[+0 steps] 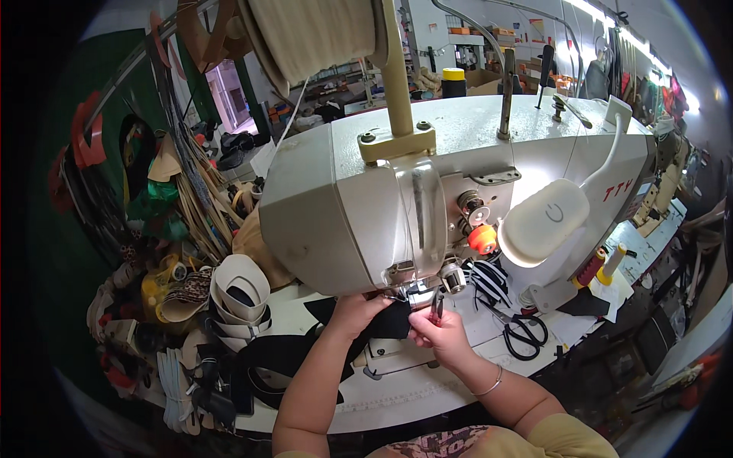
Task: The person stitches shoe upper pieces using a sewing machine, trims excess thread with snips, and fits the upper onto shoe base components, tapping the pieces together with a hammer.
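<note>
A white sewing machine (366,221) fills the middle of the view. Under its needle area lies a black fabric piece (391,324). My left hand (356,314) grips that piece from the left, close to the presser foot (416,293), and its fingertips are partly hidden by the machine head. Just right of the foot, my right hand (443,336) is closed around small red-handled thread snips (436,311), their dark tips pointing up. The fabric's right edge touches this hand's fingers. More black pieces (286,359) spread left along the table, beside my left forearm.
Black-handled scissors (524,336) lie right of the machine bed, near black-and-white striped strips (489,282). A white lamp (546,221) hangs on the machine's front. Thread cones (609,266) stand at the right. Rolled white strips (240,290) and corded bundles (177,389) crowd the left.
</note>
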A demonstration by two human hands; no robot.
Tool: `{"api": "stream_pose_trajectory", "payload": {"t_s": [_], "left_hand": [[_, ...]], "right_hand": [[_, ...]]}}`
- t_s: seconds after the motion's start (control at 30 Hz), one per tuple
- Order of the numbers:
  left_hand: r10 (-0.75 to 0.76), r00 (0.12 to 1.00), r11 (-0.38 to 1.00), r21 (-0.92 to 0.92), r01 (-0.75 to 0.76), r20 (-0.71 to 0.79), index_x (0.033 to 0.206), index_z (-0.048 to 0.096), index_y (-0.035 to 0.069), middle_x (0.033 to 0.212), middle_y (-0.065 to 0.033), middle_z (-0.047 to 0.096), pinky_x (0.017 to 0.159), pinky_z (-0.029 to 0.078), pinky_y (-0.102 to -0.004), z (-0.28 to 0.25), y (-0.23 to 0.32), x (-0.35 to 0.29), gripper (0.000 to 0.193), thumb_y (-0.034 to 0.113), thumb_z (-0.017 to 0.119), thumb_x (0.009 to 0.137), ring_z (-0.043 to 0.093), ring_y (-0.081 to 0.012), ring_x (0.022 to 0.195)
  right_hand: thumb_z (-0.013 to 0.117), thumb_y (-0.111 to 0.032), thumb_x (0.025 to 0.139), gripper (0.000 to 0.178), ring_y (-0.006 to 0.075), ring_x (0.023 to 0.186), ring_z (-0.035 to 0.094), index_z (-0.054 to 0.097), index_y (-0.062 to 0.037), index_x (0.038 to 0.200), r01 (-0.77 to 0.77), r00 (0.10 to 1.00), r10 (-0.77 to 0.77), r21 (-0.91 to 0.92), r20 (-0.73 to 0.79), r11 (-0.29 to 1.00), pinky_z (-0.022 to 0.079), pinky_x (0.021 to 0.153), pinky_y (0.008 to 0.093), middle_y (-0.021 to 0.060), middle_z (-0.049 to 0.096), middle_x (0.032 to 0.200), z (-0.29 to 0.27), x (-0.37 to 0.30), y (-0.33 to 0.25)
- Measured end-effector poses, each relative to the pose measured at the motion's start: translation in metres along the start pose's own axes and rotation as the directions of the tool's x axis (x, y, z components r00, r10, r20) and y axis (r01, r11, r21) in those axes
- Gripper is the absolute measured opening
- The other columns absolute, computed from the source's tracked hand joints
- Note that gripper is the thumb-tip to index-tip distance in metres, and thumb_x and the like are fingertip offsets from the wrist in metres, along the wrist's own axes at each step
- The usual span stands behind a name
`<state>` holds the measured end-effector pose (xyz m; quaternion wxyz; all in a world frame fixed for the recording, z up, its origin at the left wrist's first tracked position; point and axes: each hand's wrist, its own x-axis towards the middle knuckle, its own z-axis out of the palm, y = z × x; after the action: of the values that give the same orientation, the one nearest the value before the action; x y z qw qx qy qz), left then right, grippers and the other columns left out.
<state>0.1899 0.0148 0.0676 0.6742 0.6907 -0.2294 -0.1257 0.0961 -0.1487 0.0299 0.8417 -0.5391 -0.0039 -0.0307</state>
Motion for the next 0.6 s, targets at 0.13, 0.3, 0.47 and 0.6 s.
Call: {"api": "stream_pose_trajectory", "payload": {"t_s": [0.13, 0.3, 0.47, 0.6], "left_hand": [[0.038, 0.997, 0.999, 0.004, -0.037, -0.063, 0.103, 0.062, 0.000, 0.097, -0.0045, 0.064, 0.085, 0.045, -0.0293, 0.004, -0.002, -0.001, 0.028, -0.002, 0.064, 0.075, 0.059, -0.0156, 0.095], [0.083, 0.995, 0.996, 0.019, -0.081, -0.063, 0.102, 0.062, 0.000, 0.096, -0.0055, 0.064, 0.085, 0.046, -0.0307, -0.001, -0.010, 0.000, 0.029, -0.001, 0.066, 0.074, 0.060, -0.0164, 0.094], [0.111, 0.993, 0.985, 0.139, -0.105, -0.036, 0.107, 0.061, 0.000, 0.101, -0.0047, 0.062, 0.086, 0.046, -0.0297, -0.001, -0.014, 0.005, 0.031, -0.004, 0.063, 0.076, 0.058, -0.0151, 0.094], [0.168, 0.984, 0.955, 0.260, -0.146, -0.066, 0.107, 0.061, 0.000, 0.101, -0.0049, 0.062, 0.086, 0.046, -0.0295, -0.004, -0.020, 0.006, 0.032, -0.005, 0.063, 0.075, 0.058, -0.0156, 0.094]], "right_hand": [[0.064, -0.012, 0.087, 0.010, 0.0069, 0.065, 0.060, 0.064, -0.0018, 0.088, 0.182, 0.969, -0.210, -0.200, -0.131, 0.963, 0.047, 0.058, 0.0201, 0.0025, 0.064, 0.074, -0.036, -0.015, -0.005], [0.062, 0.001, 0.080, 0.008, 0.0094, 0.064, 0.058, 0.062, -0.0010, 0.088, 0.277, 0.531, -0.796, -0.828, -0.291, 0.488, 0.046, 0.055, 0.0235, 0.0062, 0.064, 0.077, -0.135, -0.036, -0.046], [0.062, 0.000, 0.079, 0.014, 0.0226, 0.066, 0.053, 0.060, -0.0004, 0.093, 0.001, 0.497, -0.855, -0.985, -0.149, 0.172, 0.043, 0.061, 0.0300, 0.0125, 0.054, 0.075, -0.203, -0.055, -0.050], [0.061, 0.002, 0.077, 0.017, 0.0226, 0.068, 0.053, 0.059, -0.0008, 0.093, -0.066, 0.549, -0.827, -0.992, -0.123, 0.104, 0.043, 0.062, 0.0307, 0.0131, 0.054, 0.080, -0.203, -0.057, -0.043]]}}
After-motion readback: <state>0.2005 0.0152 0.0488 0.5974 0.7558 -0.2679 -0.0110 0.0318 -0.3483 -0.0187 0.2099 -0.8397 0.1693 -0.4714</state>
